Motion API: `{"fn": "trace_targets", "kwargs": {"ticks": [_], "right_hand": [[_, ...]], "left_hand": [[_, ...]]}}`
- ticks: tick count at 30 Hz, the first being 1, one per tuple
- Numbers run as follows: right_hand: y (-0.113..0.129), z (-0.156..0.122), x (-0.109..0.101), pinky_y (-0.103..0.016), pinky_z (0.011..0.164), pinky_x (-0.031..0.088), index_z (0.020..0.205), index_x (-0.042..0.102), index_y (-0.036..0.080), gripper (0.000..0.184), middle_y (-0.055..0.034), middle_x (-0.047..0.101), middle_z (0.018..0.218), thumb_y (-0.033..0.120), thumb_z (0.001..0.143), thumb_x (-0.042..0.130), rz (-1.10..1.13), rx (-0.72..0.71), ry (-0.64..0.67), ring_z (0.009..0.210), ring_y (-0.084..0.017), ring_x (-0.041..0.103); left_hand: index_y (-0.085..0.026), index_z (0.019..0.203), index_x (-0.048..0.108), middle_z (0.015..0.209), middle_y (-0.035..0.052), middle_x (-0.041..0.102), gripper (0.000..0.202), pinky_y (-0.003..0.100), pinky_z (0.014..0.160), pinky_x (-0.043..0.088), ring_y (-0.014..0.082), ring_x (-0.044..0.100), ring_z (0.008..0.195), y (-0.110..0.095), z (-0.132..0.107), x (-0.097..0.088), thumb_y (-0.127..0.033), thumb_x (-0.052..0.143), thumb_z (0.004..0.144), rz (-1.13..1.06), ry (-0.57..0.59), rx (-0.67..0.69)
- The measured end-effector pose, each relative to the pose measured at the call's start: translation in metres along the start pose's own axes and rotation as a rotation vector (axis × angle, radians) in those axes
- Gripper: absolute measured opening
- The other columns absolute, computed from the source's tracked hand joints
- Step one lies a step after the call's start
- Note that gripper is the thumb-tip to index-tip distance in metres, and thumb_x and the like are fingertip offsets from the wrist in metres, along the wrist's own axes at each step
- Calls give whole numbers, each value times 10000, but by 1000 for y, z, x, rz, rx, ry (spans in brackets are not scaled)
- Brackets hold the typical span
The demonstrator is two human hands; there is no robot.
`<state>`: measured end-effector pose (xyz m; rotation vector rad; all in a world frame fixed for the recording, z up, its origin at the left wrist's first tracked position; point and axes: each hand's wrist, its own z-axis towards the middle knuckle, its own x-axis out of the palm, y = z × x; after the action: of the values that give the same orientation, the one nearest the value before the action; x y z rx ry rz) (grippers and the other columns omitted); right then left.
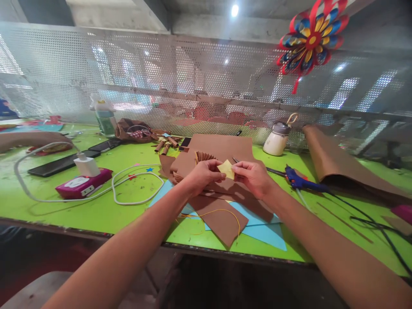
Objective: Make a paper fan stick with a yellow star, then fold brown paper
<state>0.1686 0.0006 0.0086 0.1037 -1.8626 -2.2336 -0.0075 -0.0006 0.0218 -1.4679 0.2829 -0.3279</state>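
Note:
Between my two hands is a small pale yellow piece of paper [226,169], roughly star-shaped or pointed at the top. My left hand [204,175] pinches its left edge, and my right hand [250,175] pinches the right edge. Below and behind them lies a stack of brown paper [222,146], with a pleated brown paper fan [206,158] partly hidden by my left hand. A yellow cord [222,210] curls over a brown sheet near the front edge, above light blue paper [265,235].
At right lie a blue glue gun [301,181] with its cable and a large curled brown sheet [341,163]. A cream bottle [276,139] stands behind. Leftward are a purple power adapter [84,183], a looping white cable [138,203], phones and small rolled brown tubes [166,148]. A perforated screen [193,77] borders the green table.

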Motion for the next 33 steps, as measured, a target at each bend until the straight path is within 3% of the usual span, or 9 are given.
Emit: {"fn": "trace_targets", "kwargs": {"ticks": [11, 22, 28, 30, 33], "right_hand": [[5, 0, 0, -264, 577, 385, 628, 648, 142, 218, -7, 586, 622, 316, 568, 764, 30, 19, -55, 561, -96, 487], [3, 0, -4, -251, 581, 385, 720, 678, 147, 228, -23, 611, 693, 362, 653, 712, -35, 14, 63, 622, -107, 495], [1, 2, -3, -252, 575, 375, 647, 654, 144, 254, 1, 586, 626, 371, 590, 751, -65, -17, -10, 573, -93, 468], [1, 3, -4, -251, 564, 367, 634, 648, 144, 262, 6, 580, 604, 378, 582, 753, -69, -27, -26, 555, -89, 461], [1, 3, -5, -247, 548, 356, 623, 643, 143, 264, 11, 572, 586, 378, 577, 757, -67, -39, -36, 536, -83, 452]], "left_hand": [[-147, 896, 612, 646, -46, 526, 341, 175, 422, 268, 45, 450, 496, 4, 2, -4, -135, 726, 574, -4, 3, 5], [-134, 886, 619, 662, -34, 552, 332, 177, 478, 319, 54, 487, 544, 3, 4, -2, -85, 712, 571, -16, 1, 2], [-124, 901, 620, 714, -1, 596, 290, 203, 588, 423, 81, 559, 628, 2, 4, -2, -163, 714, 629, -37, 33, 30], [-110, 893, 619, 767, 35, 623, 253, 228, 651, 453, 102, 589, 690, -1, 4, -3, -228, 690, 681, -47, 3, 68], [-100, 845, 611, 755, 53, 631, 219, 233, 660, 465, 107, 597, 686, -8, 5, -9, -288, 639, 736, -10, -159, 165]]}}
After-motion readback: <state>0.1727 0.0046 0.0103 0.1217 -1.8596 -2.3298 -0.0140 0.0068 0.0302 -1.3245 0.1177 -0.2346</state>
